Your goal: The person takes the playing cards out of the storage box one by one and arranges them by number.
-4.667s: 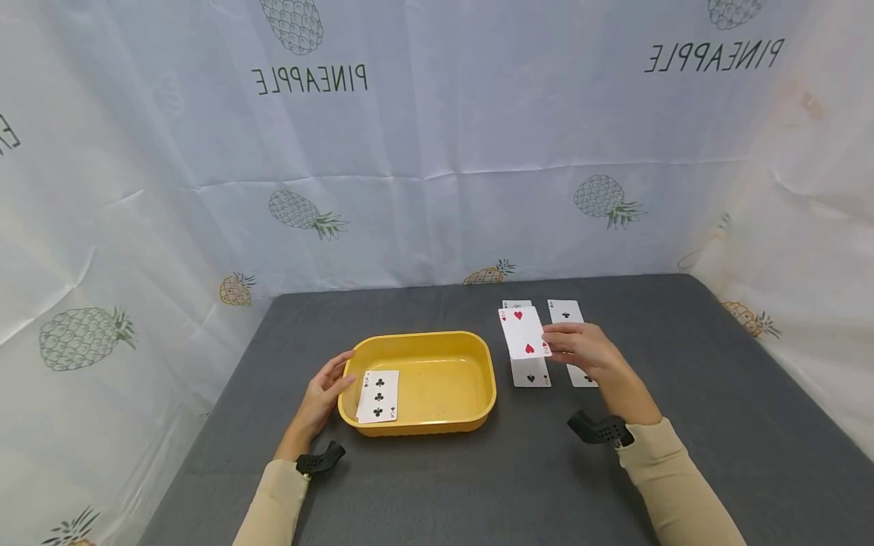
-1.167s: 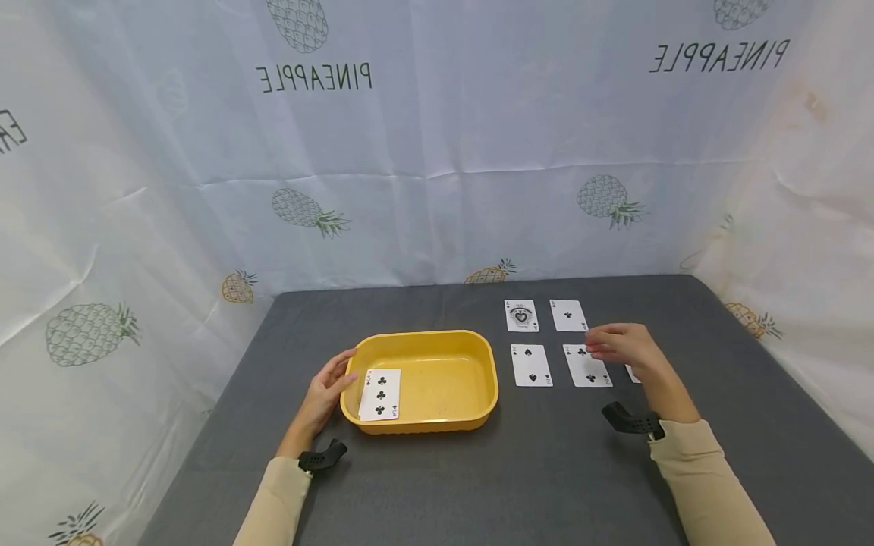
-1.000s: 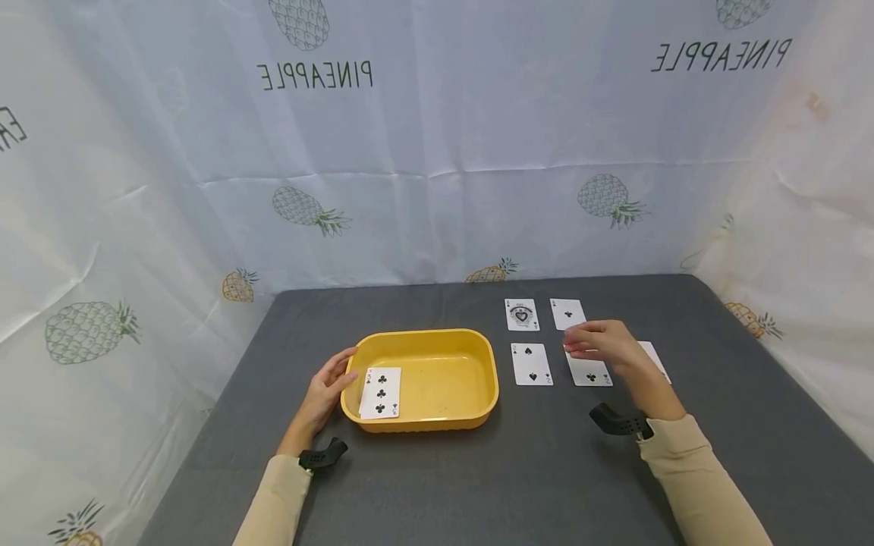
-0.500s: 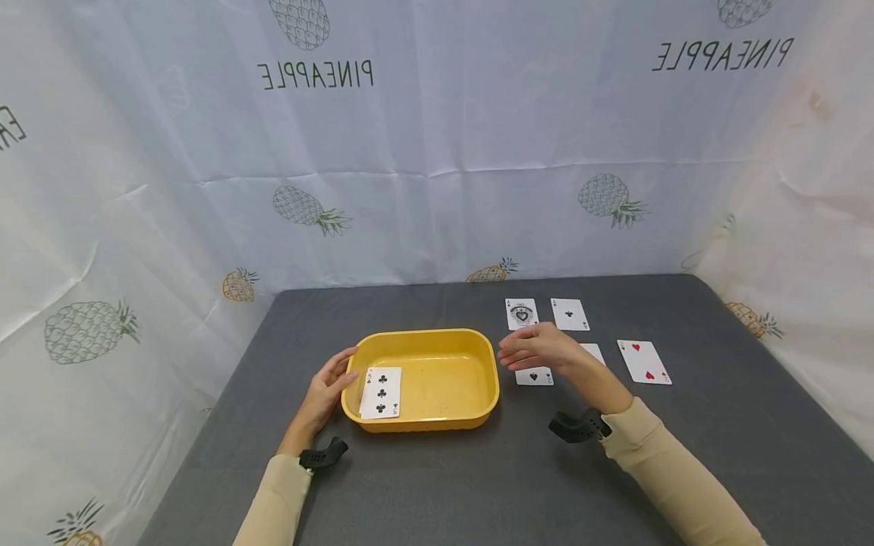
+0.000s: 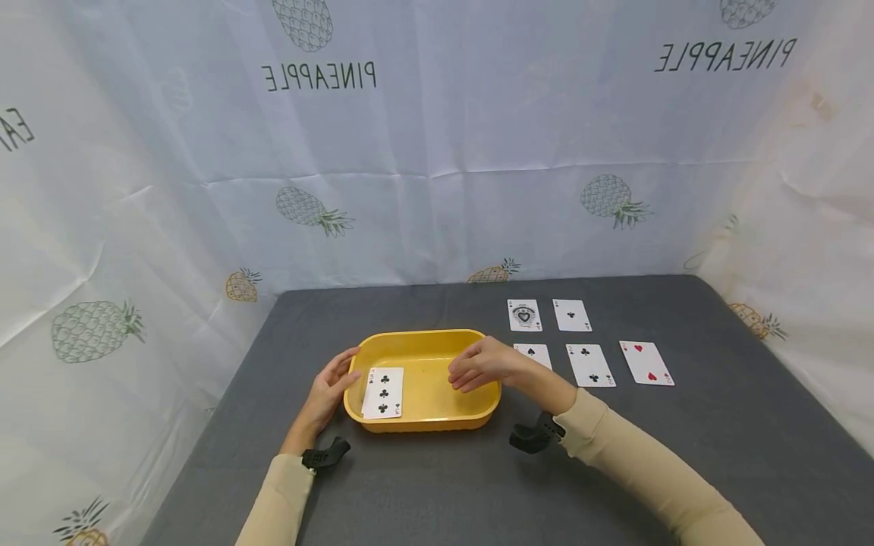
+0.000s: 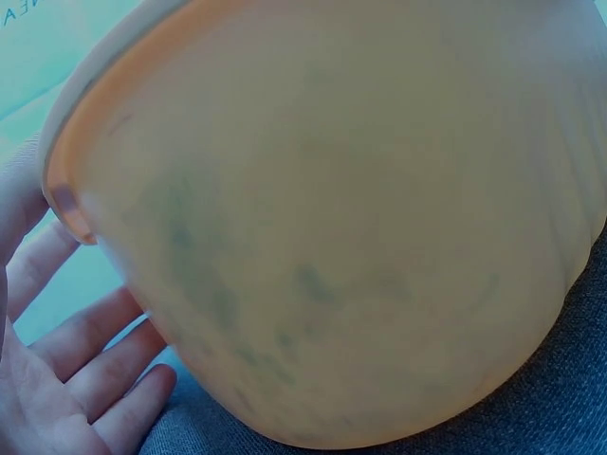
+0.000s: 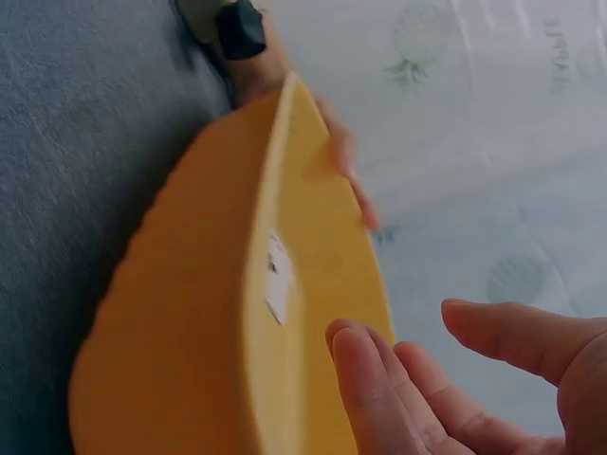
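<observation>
A yellow tray [image 5: 426, 398] sits on the dark table, with a small stack of playing cards at its left end, the three of clubs [image 5: 384, 394] face up on top. My left hand [image 5: 328, 396] holds the tray's left rim, thumb inside and fingers along the outer wall [image 6: 360, 237]. Over the tray's right end, my right hand [image 5: 488, 362] reaches in with its thumb apart from the fingers and nothing between them. The right wrist view shows this hand [image 7: 455, 403] beside the tray's side wall [image 7: 190, 284], the card stack [image 7: 277, 275] beyond it.
Right of the tray, cards lie face up in two rows. At the back are the ace of spades [image 5: 524, 315] and ace of clubs [image 5: 572, 315]; in front, the partly covered two of spades [image 5: 532, 353], two of clubs [image 5: 590, 365] and two of hearts [image 5: 646, 363].
The two of hearts, earlier in my right hand, now lies at the right end of the front row. My right hand has since swept left, empty, to the tray. The left hand keeps its place.
</observation>
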`<state>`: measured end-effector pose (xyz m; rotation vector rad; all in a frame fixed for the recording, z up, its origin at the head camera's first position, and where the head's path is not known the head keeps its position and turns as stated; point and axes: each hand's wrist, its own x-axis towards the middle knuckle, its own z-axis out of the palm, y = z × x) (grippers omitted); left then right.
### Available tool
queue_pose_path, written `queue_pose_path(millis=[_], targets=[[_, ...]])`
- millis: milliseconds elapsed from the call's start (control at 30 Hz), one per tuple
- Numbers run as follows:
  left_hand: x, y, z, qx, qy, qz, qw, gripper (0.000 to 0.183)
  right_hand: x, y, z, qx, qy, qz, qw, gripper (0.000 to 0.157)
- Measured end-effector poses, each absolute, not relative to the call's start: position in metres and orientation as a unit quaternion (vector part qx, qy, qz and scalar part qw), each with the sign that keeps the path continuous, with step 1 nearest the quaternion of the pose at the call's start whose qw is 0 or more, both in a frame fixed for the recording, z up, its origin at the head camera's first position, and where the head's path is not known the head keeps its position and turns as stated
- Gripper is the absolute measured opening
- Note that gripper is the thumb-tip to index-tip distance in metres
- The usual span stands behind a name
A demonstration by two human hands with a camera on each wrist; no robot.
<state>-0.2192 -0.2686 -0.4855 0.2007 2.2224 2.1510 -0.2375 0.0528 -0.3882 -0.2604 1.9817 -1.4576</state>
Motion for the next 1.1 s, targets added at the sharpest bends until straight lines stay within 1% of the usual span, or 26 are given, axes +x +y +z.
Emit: queue_pose_path(millis=[133,300,533,767,1000,1100], targets=[[-0.22,-0.269,-0.486,0.071,0.712,0.698,0.021,0.055,-0.233,0.037,-0.396,-0.08,0.756,-0.555,0.337,0.033],[-0.22,-0.269,-0.486,0.064,0.718,0.693,0.022,0.054,-0.227,0.023,-0.41,-0.059,0.766,-0.552,0.325,0.026],[-0.218,-0.269,-0.485,0.056,0.724,0.687,0.03,0.055,-0.222,0.008,-0.425,-0.033,0.763,-0.555,0.331,0.023],[-0.218,-0.269,-0.485,0.056,0.726,0.685,0.031,0.054,-0.224,-0.012,-0.436,0.033,0.728,-0.597,0.335,0.019],[-0.217,-0.269,-0.484,0.052,0.73,0.681,0.029,0.054,-0.225,-0.028,-0.434,0.083,0.661,-0.648,0.368,0.026],[-0.218,-0.268,-0.484,0.053,0.727,0.684,0.029,0.054,-0.223,-0.033,-0.433,0.101,0.644,-0.661,0.372,0.029]])
